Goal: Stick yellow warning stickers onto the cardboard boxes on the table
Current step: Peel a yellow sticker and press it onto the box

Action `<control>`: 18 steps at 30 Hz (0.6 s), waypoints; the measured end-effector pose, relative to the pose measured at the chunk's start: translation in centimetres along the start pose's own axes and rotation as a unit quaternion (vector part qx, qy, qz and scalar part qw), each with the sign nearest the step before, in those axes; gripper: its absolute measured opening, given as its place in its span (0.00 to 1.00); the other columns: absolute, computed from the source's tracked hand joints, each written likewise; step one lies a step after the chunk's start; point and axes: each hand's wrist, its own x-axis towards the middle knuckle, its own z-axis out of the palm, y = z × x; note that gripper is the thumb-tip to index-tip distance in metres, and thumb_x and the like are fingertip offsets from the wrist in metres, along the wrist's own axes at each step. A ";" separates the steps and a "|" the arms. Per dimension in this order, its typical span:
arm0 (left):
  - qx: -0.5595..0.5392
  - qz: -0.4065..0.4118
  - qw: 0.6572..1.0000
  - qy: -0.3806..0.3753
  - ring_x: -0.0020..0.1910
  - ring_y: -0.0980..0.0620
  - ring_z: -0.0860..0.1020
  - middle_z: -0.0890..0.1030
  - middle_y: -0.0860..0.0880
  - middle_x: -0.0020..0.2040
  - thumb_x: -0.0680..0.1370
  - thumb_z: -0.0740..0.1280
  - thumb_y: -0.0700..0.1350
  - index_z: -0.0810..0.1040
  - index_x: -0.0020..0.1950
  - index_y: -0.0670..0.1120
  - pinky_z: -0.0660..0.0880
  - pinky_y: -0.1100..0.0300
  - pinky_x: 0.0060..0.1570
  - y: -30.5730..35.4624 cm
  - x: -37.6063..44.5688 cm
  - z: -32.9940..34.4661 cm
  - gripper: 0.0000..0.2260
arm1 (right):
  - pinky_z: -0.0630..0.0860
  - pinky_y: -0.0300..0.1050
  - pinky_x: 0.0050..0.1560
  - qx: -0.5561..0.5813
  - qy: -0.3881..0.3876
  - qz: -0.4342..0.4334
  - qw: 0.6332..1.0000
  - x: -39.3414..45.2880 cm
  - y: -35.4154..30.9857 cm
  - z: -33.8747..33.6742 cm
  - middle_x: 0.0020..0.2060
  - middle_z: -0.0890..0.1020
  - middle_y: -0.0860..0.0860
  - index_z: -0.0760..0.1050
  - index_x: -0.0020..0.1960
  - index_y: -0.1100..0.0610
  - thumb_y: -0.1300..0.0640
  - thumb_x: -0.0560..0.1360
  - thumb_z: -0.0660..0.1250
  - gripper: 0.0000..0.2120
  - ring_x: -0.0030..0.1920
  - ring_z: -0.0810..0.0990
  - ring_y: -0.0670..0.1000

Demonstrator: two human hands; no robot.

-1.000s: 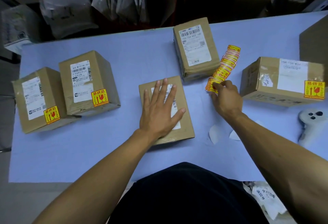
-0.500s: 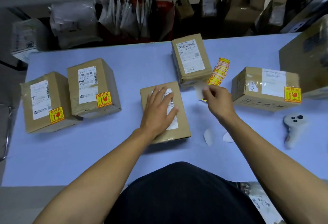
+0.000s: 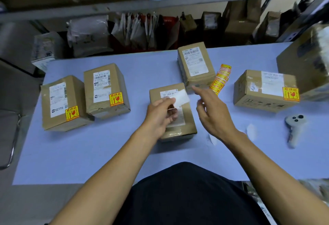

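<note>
left hand (image 3: 158, 116) pinches a white sticker backing (image 3: 181, 98) between thumb and fingers, its grip closed on the paper above the middle cardboard box (image 3: 175, 117). right hand (image 3: 213, 112) hovers just beside it, grip loose and open, index finger extended, holding nothing. two white backing scraps (image 3: 251, 130) lie on the blue table (image 3: 89, 150) near a white controller (image 3: 294, 128). farther out, the strip of yellow warning stickers (image 3: 220, 77) lies between the far box (image 3: 195, 64) and the right box (image 3: 265, 89), which bears a sticker, as do the two left boxes (image 3: 105, 91).
</note>
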 end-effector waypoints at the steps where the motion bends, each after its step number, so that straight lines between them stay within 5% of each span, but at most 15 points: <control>1: -0.041 -0.058 0.997 0.004 0.24 0.55 0.75 0.76 0.49 0.29 0.77 0.69 0.38 0.77 0.41 0.44 0.74 0.64 0.25 0.6 0.0 -0.2 0.05 | 0.77 0.48 0.45 -0.069 -0.008 -0.079 0.995 -0.1 0.1 -0.4 0.60 0.78 0.52 0.72 0.69 0.54 0.65 0.74 0.59 0.25 0.55 0.77 0.55; 3: -0.060 -0.126 0.990 -0.005 0.22 0.56 0.74 0.76 0.50 0.26 0.77 0.68 0.39 0.76 0.39 0.44 0.73 0.65 0.24 1.5 -0.2 -0.7 0.06 | 0.75 0.45 0.43 -0.137 -0.024 -0.156 0.978 -0.2 -0.1 -0.8 0.62 0.77 0.55 0.75 0.66 0.56 0.69 0.69 0.62 0.26 0.57 0.77 0.58; 9: -0.036 -0.175 0.982 -0.061 0.22 0.56 0.75 0.76 0.49 0.27 0.78 0.66 0.39 0.76 0.39 0.43 0.75 0.65 0.23 1.7 -1.4 -1.2 0.07 | 0.76 0.50 0.45 -0.073 0.011 -0.164 0.984 0.0 -1.6 -0.3 0.48 0.82 0.52 0.80 0.49 0.58 0.62 0.77 0.69 0.02 0.49 0.78 0.55; 13: 0.060 -0.070 0.996 -0.021 0.37 0.50 0.80 0.80 0.46 0.42 0.80 0.66 0.51 0.78 0.48 0.45 0.79 0.57 0.38 1.1 -1.7 -1.6 0.09 | 0.79 0.42 0.46 0.101 -0.043 0.053 0.993 0.4 -2.5 -0.3 0.40 0.83 0.45 0.80 0.45 0.54 0.59 0.77 0.69 0.03 0.44 0.81 0.45; 15: 0.121 0.032 0.992 -0.035 0.43 0.51 0.80 0.82 0.47 0.46 0.81 0.64 0.54 0.80 0.52 0.48 0.77 0.57 0.44 0.7 -2.0 -2.0 0.11 | 0.81 0.43 0.44 0.234 -0.110 0.182 0.949 0.6 -2.8 -0.7 0.38 0.84 0.50 0.80 0.45 0.56 0.59 0.78 0.68 0.04 0.42 0.83 0.50; 18: 0.139 0.053 0.982 -0.118 0.41 0.54 0.81 0.84 0.48 0.43 0.80 0.67 0.51 0.82 0.53 0.46 0.76 0.61 0.42 0.3 -2.8 -2.2 0.10 | 0.79 0.39 0.38 0.346 -0.161 0.255 0.888 0.6 -3.0 -1.3 0.34 0.83 0.50 0.79 0.42 0.56 0.61 0.78 0.68 0.06 0.37 0.81 0.48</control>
